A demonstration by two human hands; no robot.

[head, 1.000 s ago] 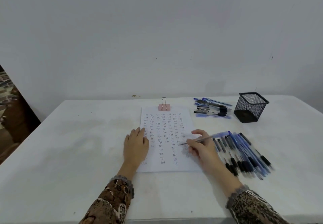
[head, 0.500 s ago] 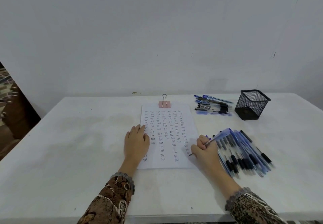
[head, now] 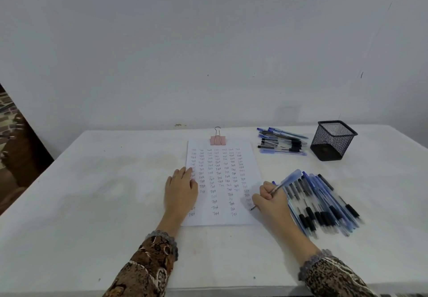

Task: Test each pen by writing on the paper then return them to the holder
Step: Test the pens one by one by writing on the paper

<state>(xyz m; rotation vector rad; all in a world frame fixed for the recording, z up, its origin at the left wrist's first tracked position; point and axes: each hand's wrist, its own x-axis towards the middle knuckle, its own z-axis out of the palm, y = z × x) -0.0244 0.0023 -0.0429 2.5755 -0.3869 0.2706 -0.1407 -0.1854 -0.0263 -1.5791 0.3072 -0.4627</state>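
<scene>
Leftmost, a patterned sleeve (head: 148, 266) leads up to the left hand (head: 181, 189), which lies flat with its fingers (head: 185, 173) released and spread on the left edge of the paper (head: 222, 181) at centre frame. Rows of the word "Test" fill the sheet, and a pink binder clip (head: 217, 139) grips its top edge. Right of centre, the right hand (head: 269, 200) has its fingers clenched around a blue pen (head: 281, 184), tip touching the paper's lower right margin. Just beside it on the white desk (head: 92, 192) lies a spread of pens (head: 324, 204). Upper right, a smaller pile of pens (head: 281, 142) sits beside the black mesh pen holder (head: 332, 140), which stands upright.
</scene>
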